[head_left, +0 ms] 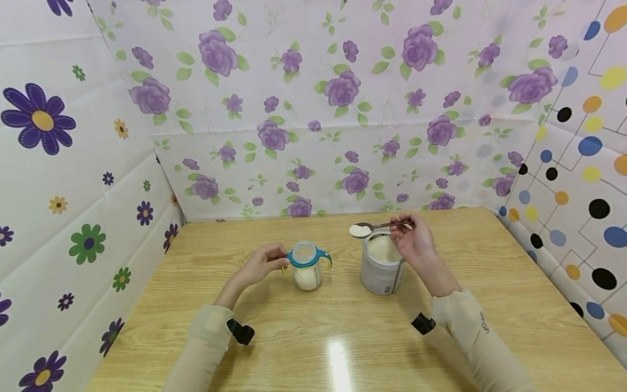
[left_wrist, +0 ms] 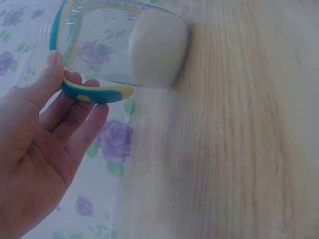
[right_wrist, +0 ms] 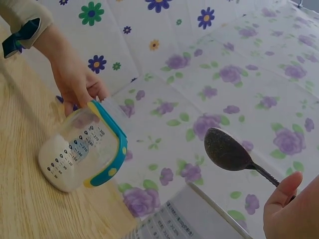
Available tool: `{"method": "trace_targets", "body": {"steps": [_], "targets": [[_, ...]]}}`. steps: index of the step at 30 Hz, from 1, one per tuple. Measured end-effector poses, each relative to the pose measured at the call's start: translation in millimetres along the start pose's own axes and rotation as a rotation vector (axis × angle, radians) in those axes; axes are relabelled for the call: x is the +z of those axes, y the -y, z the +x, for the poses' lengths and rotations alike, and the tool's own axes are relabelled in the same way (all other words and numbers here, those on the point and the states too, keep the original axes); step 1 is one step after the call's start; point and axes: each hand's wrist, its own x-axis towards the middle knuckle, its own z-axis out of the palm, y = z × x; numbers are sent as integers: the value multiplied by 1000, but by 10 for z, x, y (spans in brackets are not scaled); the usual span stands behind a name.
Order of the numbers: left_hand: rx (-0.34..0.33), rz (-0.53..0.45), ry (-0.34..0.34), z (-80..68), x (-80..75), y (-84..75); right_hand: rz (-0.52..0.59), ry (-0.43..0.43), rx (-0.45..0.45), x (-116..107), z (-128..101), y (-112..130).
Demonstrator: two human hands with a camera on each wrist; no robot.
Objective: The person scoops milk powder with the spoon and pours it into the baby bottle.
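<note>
Head view: at a wooden counter (head_left: 294, 337), the left hand (head_left: 262, 264) curls its grip around the blue-and-yellow handle of a clear baby bottle (head_left: 307, 268) holding white powder, standing upright left of an open powder tin (head_left: 382, 267). Right hand (head_left: 416, 242) pinches the handle of a metal spoon (head_left: 364, 228) heaped with powder, held level just above the tin's rim

A makeshift recording booth: a wooden counter (head_left: 343, 326) boxed in on 3 sides by flower-printed (head_left: 294, 109) and dotted (head_left: 578, 179) sheets.
</note>
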Motion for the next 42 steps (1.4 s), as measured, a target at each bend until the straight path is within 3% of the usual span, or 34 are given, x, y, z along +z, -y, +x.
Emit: {"method": "trace_targets", "body": {"steps": [42], "targets": [[7,-10,-5,-2,-17,34,-87,41,48,127,79,-212]]}}
